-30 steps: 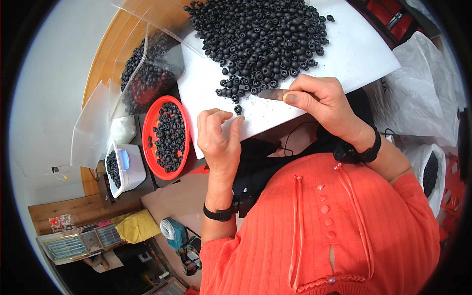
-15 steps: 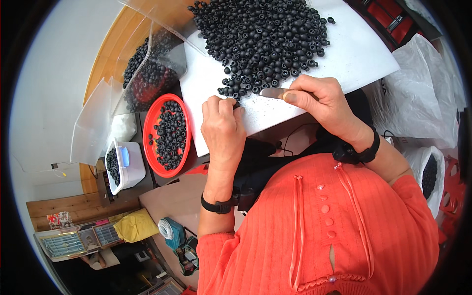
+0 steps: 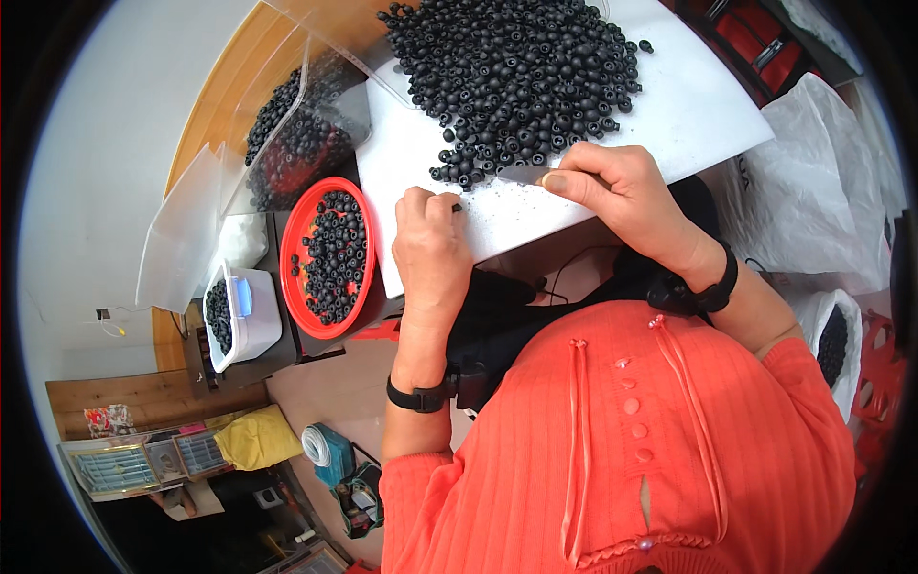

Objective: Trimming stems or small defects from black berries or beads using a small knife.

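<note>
A large pile of small black round parts with holes [image 3: 516, 86] covers much of a white board [image 3: 703, 124]. My left hand [image 3: 430, 244] is at the board's near left edge, its fingers pinched on a small black part [image 3: 457, 208] that they mostly hide. My right hand [image 3: 617, 196] grips a knife [image 3: 522, 175] by its handle. Its thin metal blade points left, over the near edge of the pile and apart from my left hand. Fine dark crumbs lie on the board between the hands.
Left of the board stands a red oval basin [image 3: 291, 287] holding black parts. Beside it are a white tub [image 3: 260, 335] and a clear plastic box [image 3: 304, 143], both with black parts. A translucent bag [image 3: 808, 172] and a white sack [image 3: 813, 316] are on the right.
My left hand has shifted slightly left, away from the pile, still pinching. The knife has drawn a little left and up with my right hand still around it.
</note>
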